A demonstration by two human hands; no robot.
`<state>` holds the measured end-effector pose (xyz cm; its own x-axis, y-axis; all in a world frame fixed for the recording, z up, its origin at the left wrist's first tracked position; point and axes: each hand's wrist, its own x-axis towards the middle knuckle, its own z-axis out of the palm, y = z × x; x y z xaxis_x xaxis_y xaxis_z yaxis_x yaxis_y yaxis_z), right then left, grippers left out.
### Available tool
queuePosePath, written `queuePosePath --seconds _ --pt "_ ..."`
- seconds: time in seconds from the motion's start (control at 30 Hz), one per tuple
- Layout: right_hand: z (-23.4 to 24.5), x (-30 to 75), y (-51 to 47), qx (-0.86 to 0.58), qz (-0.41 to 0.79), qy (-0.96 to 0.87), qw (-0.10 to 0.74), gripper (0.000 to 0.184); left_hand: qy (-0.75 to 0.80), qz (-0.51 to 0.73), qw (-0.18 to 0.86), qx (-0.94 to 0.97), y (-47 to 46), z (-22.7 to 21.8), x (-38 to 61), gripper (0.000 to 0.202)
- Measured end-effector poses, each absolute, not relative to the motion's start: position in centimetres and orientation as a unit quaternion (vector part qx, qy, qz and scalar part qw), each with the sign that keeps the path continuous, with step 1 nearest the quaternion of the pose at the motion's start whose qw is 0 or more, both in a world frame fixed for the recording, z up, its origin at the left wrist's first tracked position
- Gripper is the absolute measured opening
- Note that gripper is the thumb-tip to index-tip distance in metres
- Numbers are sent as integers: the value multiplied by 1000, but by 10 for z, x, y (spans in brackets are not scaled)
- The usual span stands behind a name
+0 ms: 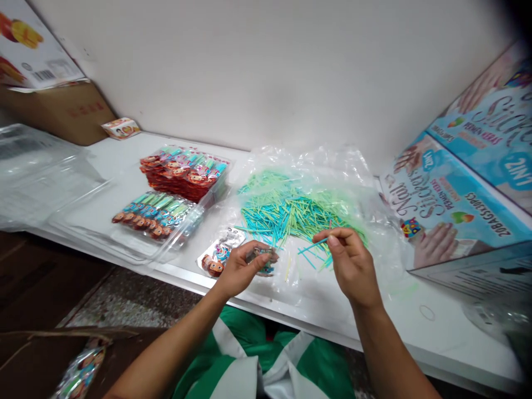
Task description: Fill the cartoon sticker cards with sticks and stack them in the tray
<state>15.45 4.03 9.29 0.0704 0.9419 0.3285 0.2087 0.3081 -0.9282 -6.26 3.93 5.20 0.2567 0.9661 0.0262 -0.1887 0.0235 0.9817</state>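
1. Head view, clock centred on the heap of thin blue and green sticks (286,216), which lies in a clear plastic bag (349,160) on the white counter (449,338).
2. At seven-thirty, the left hand (243,271) is curled nearly closed around a small, glossy, clear printed packet (266,262); its print cannot be read.
3. At four, the right hand (353,263) pinches a thin blue stick (313,245) between thumb and forefinger.
4. At eight, just beside the left hand, lies a flat packet showing a brown-haired cartoon figure (214,260).
5. At nine, a row of similar cartoon packets (145,216); at ten, a red-edged packet stack (178,180).
6. At three, a blue-and-white cardboard carton (449,194) reads "Nail Stickers", "2IN1", "PERMEN KERAS" and "20BAGSx30PCS". Another blue carton (494,122), at two, repeats "2IN1" and "PERMEN KERAS".
7. At ten, well apart, a brown cardboard box (62,113) bears blurred red lettering; above it, a white carton (37,50) shows a barcode.
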Motion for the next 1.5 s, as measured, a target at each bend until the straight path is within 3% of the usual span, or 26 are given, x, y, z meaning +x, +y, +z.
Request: queuePosePath --seconds 0.33,0.53,0.67,0.73,0.87,0.93,1.03,1.17,1.3,1.5 --pt "79 125 30 -460 442 -636 434 16 377 554 551 498 42 69 -77 16" --pt "76 107 27 -433 392 -734 348 16 351 506 547 568 41 71 -73 19" --pt "83 110 31 -408 344 -744 403 16 305 511 588 548 40 72 -75 63" --pt "84 114 32 -398 328 -736 439 13 285 515 587 555 40 72 -77 75" --pt "86 115 31 -379 330 -734 458 13 321 492 565 578 34 70 -75 31" --pt "88 114 30 -389 332 -728 456 13 346 490 567 565 30 73 -75 20" --pt "89 115 29 -429 331 -714 443 12 389 513 534 548 33 88 -90 21" --pt "84 130 31 -516 323 -658 444 16 489 580 368 538 55 120 -152 23" --pt "71 148 30 -569 330 -616 433 20 557 597 253 519 88 130 -233 40" --pt "64 153 28 -586 329 -622 401 24 672 424 302 527 128 87 -292 48"
